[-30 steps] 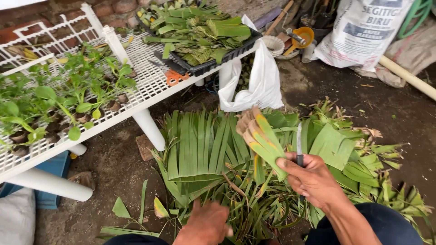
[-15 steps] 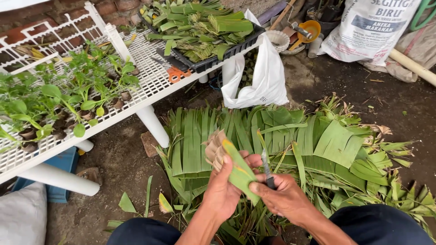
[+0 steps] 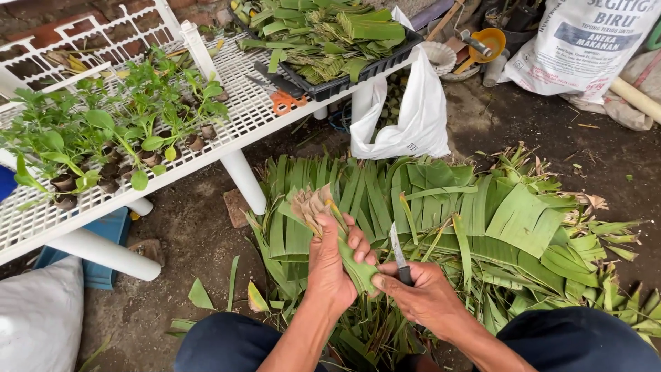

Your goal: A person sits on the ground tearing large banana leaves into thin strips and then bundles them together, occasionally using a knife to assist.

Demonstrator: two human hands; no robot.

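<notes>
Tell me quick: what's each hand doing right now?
Left hand: closed around a folded banana leaf bundle.
Right hand: closed on a small knife, blade up.

Both forearms come up from the bottom edge of the view and meet low in the middle, between the person's two knees in dark trousers. The left hand (image 3: 335, 265) has its back turned up, its fingers (image 3: 358, 242) curled in a closed grasp and its thumb tucked out of sight. The right hand (image 3: 427, 297) sits just beside it, a little lower, knuckles up, fist closed, thumb stretched toward the left hand. The fingertips of the two hands nearly touch. Both wrists are bare and bent slightly inward.
</notes>
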